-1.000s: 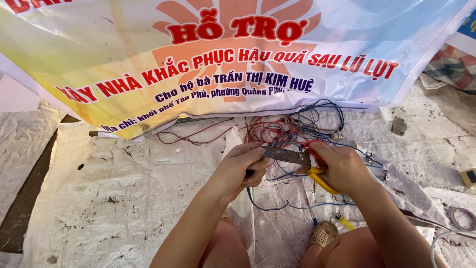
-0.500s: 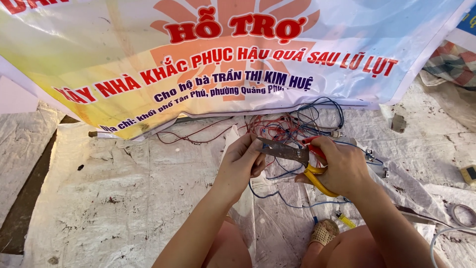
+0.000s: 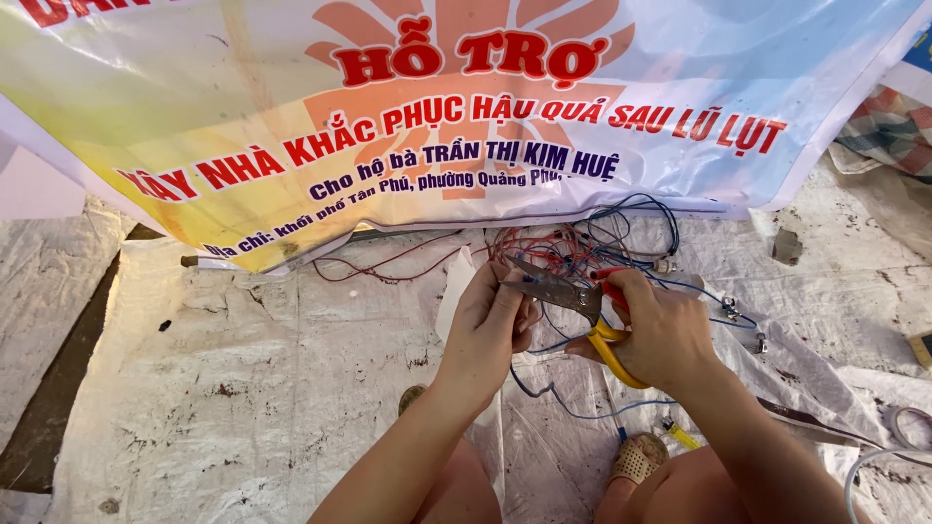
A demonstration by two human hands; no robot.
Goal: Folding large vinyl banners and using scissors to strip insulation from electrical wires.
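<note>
My right hand (image 3: pixel 660 330) grips a pair of pliers (image 3: pixel 563 291) with yellow and red handles, the metal jaws pointing left. My left hand (image 3: pixel 490 325) pinches a thin blue wire (image 3: pixel 544 393) right at the jaws' tip. The wire loops down between my arms toward my knees. Just beyond both hands lies a tangle of red and blue wires (image 3: pixel 582 243) with small metal fittings at some ends.
A large printed banner (image 3: pixel 437 116) hangs across the top. A dirty white woven tarp (image 3: pixel 243 369) covers the ground. A plaid cloth (image 3: pixel 888 126) lies at the right edge, a sandalled foot (image 3: pixel 636 458) shows below, a white cable (image 3: pixel 874 461) at bottom right.
Both hands have lifted slightly and come closer together. The pliers' jaws now meet the wire held in the left fingers.
</note>
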